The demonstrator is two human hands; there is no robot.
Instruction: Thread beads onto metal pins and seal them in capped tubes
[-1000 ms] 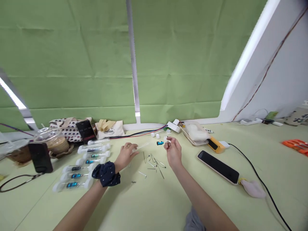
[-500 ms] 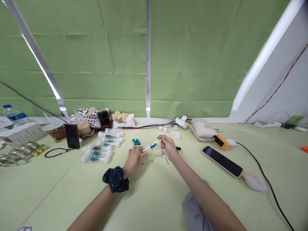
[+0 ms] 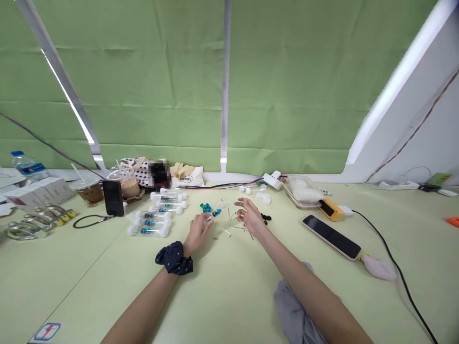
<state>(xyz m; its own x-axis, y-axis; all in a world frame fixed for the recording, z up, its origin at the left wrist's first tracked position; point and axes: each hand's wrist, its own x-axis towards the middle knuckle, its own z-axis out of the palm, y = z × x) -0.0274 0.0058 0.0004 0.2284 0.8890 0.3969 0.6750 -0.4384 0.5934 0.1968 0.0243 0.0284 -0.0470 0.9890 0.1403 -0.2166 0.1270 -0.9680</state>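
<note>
My left hand (image 3: 198,230) is closed on the lower end of a clear tube (image 3: 219,206) that has blue balls inside. The tube slants up and to the right above the table. To its right, my right hand (image 3: 250,217) is apart from the tube, its fingers curved and spread, and no held thing shows in it. Thin L-shaped metal keys (image 3: 225,232) lie under and between the hands. Loose blue and green balls (image 3: 205,208) sit just behind the tube. Several black balls (image 3: 266,218) lie beyond the right wrist.
Several capped tubes with balls (image 3: 148,231) lie in rows at left. White caps (image 3: 266,198) are at the back. On the right lie a phone (image 3: 332,237), a yellow device (image 3: 330,209) and a plastic tray (image 3: 301,191). An upright phone (image 3: 113,198) and drink cups (image 3: 89,191) stand left.
My right hand has come off the tube's far end and its fingers have spread. The tube, now in my left hand only, points more steeply upward. The view has shifted slightly.
</note>
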